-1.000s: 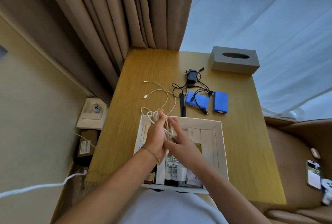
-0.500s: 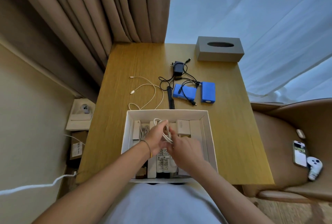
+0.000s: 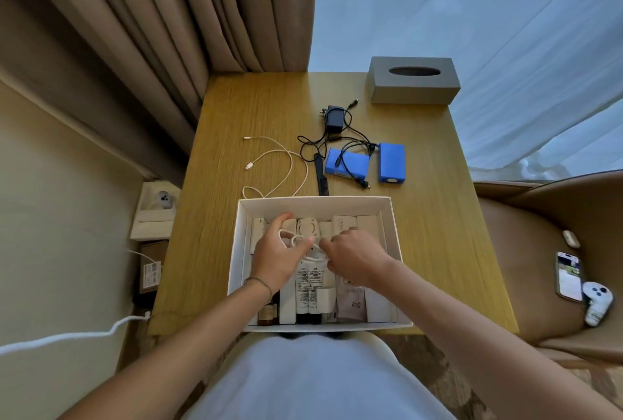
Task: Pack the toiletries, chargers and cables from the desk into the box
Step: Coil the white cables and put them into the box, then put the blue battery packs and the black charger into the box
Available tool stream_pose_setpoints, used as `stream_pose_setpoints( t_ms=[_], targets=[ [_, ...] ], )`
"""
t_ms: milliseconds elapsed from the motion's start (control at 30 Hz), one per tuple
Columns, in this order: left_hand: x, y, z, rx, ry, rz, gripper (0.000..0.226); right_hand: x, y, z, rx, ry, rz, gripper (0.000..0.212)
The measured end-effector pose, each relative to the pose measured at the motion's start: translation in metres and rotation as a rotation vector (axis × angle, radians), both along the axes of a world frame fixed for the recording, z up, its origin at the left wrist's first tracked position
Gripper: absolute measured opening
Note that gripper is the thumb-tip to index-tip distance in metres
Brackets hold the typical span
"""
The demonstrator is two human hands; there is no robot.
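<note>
On the worktop (image 3: 236, 109) there are one white box (image 3: 315, 205), two blue battery packs (image 3: 345, 163) (image 3: 391, 161), one black charger (image 3: 335, 118), one gray tissue box (image 3: 414, 86) and one black comb (image 3: 321, 175). One white cable (image 3: 286, 163) lies loose on the worktop, and another white cable (image 3: 296, 241) is between two hands (image 3: 278, 258) (image 3: 354, 256) inside the box. On the chair (image 3: 526, 268) I count one phone (image 3: 569, 279) and one white controller (image 3: 597, 305).

Single head-worn wide-angle view, looking steeply down and forward, close above the desk (image 3: 242, 109) edge

light: soft daylight through sheer curtain (image 3: 472, 32) | shadows: faint | edges: wide-angle bowing | focus: slightly soft
</note>
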State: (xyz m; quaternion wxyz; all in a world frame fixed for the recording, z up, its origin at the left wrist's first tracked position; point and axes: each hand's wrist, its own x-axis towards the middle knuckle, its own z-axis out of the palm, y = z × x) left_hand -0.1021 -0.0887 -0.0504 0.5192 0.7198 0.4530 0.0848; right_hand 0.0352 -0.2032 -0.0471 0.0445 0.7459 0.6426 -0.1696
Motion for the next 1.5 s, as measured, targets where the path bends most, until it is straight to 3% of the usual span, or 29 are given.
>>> stream_pose_setpoints(
  t_ms=[100, 200, 300, 400, 533, 633, 700, 767, 867, 933, 1000, 1167, 1333, 1500],
  targets=[
    [-0.020, 0.003, -0.005, 0.308, 0.080, -0.225, 0.044, -0.005, 0.006, -0.001, -0.013, -0.048, 0.101, 0.017],
    [-0.031, 0.001, -0.008, 0.505, 0.273, -0.581, 0.067, -0.014, 0.008, -0.003, -0.063, -0.146, 0.134, 0.020],
    [-0.039, -0.003, -0.012, 0.602, 0.401, -0.751, 0.084, -0.021, 0.004, -0.009, -0.086, -0.115, 0.050, 0.026],
    [-0.043, -0.005, -0.016, 0.617, 0.460, -0.807, 0.081, -0.025, -0.001, -0.013, -0.071, 0.027, -0.063, 0.051],
    [-0.041, -0.010, -0.014, 0.676, 0.475, -0.827, 0.069, -0.025, -0.009, -0.006, -0.099, 0.303, -0.190, 0.102],
    [-0.039, -0.008, -0.008, 0.638, 0.467, -0.830, 0.082, -0.017, -0.017, 0.011, -0.021, 0.547, -0.289, 0.113],
    [-0.039, -0.003, 0.002, 0.534, 0.415, -0.778, 0.095, -0.011, -0.022, 0.024, 0.053, 0.687, -0.364, 0.105],
    [-0.038, 0.002, 0.013, 0.500, 0.335, -0.712, 0.097, -0.005, -0.025, 0.034, 0.127, 0.790, -0.430, 0.081],
    [-0.036, 0.016, 0.029, 0.511, 0.306, -0.720, 0.078, 0.004, -0.020, 0.044, 0.230, 0.785, -0.506, 0.045],
    [-0.033, 0.026, 0.039, 0.405, 0.306, -0.758, 0.062, 0.011, -0.014, 0.049, 0.290, 0.718, -0.552, 0.031],
    [-0.028, 0.036, 0.049, 0.341, 0.291, -0.736, 0.058, 0.019, -0.006, 0.053, 0.336, 0.688, -0.595, 0.023],
    [-0.016, 0.054, 0.063, 0.461, 0.166, -0.562, 0.047, 0.043, 0.030, 0.062, 0.438, 0.643, -0.684, 0.017],
    [-0.006, 0.073, 0.054, 0.564, 0.098, -0.367, 0.034, 0.073, 0.084, 0.052, 0.259, 0.477, -0.712, 0.022],
    [-0.009, 0.094, 0.032, 0.538, 0.236, -0.233, 0.028, 0.091, 0.123, 0.015, -0.086, 0.197, -0.649, 0.017]
  ],
)
